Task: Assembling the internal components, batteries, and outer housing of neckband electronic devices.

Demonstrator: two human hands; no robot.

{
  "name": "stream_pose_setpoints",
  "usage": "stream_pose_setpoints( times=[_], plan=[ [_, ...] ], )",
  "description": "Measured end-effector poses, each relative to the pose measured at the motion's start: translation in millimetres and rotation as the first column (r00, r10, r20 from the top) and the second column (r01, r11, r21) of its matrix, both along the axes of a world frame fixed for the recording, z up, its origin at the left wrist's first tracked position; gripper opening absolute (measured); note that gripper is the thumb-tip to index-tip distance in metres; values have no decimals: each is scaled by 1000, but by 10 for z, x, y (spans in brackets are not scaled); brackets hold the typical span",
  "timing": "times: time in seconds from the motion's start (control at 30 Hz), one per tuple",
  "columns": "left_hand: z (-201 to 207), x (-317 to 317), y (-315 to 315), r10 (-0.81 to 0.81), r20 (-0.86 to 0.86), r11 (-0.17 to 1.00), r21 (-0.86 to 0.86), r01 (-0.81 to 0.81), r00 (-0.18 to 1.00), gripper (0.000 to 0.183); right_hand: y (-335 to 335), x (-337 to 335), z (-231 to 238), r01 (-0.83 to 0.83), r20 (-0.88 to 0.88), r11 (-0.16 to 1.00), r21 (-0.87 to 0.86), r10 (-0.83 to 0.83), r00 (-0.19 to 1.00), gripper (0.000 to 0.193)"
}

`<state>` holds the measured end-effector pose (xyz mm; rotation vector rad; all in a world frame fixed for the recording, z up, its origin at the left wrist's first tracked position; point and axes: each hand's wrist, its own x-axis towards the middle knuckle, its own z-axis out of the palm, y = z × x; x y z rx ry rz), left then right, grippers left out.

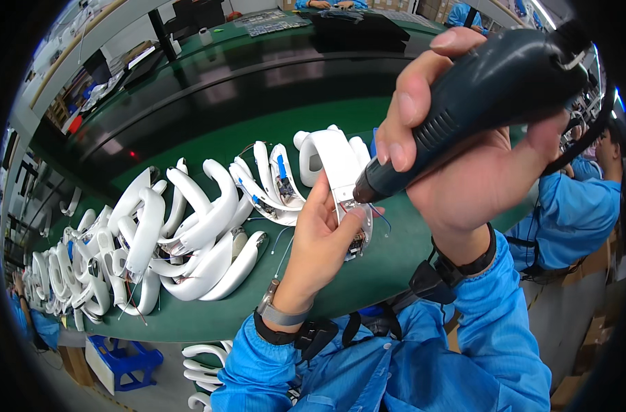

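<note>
My right hand (464, 175) is wrapped around a dark electric screwdriver (484, 89), its tip pointing down and to the left. That tip meets, or nearly meets, a small fitting on a white curved plastic housing (332, 158); actual contact is too small to make out. With fingers and thumb, my left hand (321, 240) grips this housing near its lower end, where a circuit board and thin red and blue wires show. Just left of it lie opened white housings (268, 185) with boards and blue parts inside.
A large heap of white curved housings (144, 230) covers the green table (292, 312) to the left. Behind it runs a dark conveyor belt (258, 86). A co-worker in a blue smock (577, 216) sits at right. A blue stool (131, 364) stands below the table's edge at left.
</note>
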<state>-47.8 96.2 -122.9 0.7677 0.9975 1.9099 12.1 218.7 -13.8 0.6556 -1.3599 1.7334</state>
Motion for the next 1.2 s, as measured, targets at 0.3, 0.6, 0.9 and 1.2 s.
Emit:
stream_pose_setpoints(
  times=[0.3, 0.6, 0.9, 1.2],
  plan=[
    [-68, 54, 1, 1, -32, 1000, 22, 0, 999, 59, -16, 10, 12, -2, 82, 1000, 20, 0, 997, 94],
    [-59, -8, -38, 1, -62, 1000, 5, -1, 998, 61, -124, -167, 38, -10, 210, 1000, -29, 16, 978, 102],
    [-185, -17, -58, -103, 6, 993, 63, 102, 995, 61, -187, -104, 126, 185, 376, 977, 108, -213, 902, 105],
    [-681, 321, -136, 66, -237, 996, -36, -76, 969, 49, 721, 484, -101, 605, 161, 791, 91, -611, 775, 65]
  ],
)
